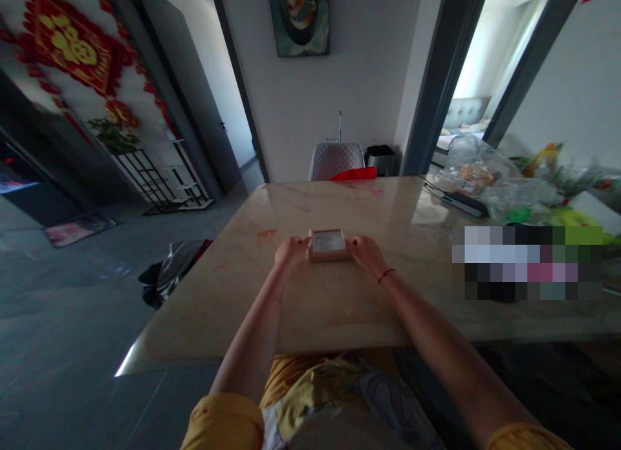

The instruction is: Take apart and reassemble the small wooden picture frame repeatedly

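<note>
A small square wooden frame (329, 244) with a pale inner panel lies flat on the marble table (315, 301), in the middle ahead of me. My left hand (291, 250) grips its left edge with curled fingers. My right hand (366, 251) holds its right edge the same way; a thin dark band circles that wrist. Both forearms reach out over the table's near edge.
Clear plastic bags with food (478, 169), a dark flat device (464, 204) and green items crowd the table's right side. A chair (337, 160) stands at the far end. A dark bag (177, 262) lies on the floor at left, by a metal rack (155, 178).
</note>
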`<action>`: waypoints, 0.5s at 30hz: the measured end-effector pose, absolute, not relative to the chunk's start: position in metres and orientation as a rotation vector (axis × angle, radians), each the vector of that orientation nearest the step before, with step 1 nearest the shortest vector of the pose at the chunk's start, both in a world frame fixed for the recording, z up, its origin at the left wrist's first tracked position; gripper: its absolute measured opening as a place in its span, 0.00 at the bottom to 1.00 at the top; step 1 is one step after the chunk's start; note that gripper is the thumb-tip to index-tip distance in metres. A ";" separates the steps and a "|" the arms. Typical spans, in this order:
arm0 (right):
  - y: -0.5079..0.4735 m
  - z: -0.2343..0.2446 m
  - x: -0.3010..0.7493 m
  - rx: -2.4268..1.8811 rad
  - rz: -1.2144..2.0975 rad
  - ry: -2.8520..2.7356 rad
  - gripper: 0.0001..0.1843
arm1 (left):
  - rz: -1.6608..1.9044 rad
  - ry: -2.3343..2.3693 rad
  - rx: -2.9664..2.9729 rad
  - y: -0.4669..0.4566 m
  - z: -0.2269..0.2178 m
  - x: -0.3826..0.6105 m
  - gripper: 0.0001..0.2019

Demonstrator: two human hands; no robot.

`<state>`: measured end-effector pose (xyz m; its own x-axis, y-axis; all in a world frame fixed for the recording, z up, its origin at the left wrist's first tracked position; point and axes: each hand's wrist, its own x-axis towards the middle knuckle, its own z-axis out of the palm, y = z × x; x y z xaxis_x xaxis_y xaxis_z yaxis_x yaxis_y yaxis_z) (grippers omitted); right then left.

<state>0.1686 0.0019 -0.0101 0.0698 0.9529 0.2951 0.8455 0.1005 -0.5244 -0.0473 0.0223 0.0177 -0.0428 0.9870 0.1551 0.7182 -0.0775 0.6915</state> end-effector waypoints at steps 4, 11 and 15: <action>0.003 -0.007 0.171 -1.690 0.291 -1.837 0.25 | 0.852 1.987 1.968 0.016 0.026 -0.045 0.22; -0.005 0.007 0.166 -1.344 0.870 -1.800 0.28 | 0.879 1.536 1.671 0.014 0.036 -0.042 0.26; -0.013 0.022 0.174 -0.944 1.289 -1.522 0.33 | 0.843 0.945 1.367 0.011 0.048 -0.052 0.32</action>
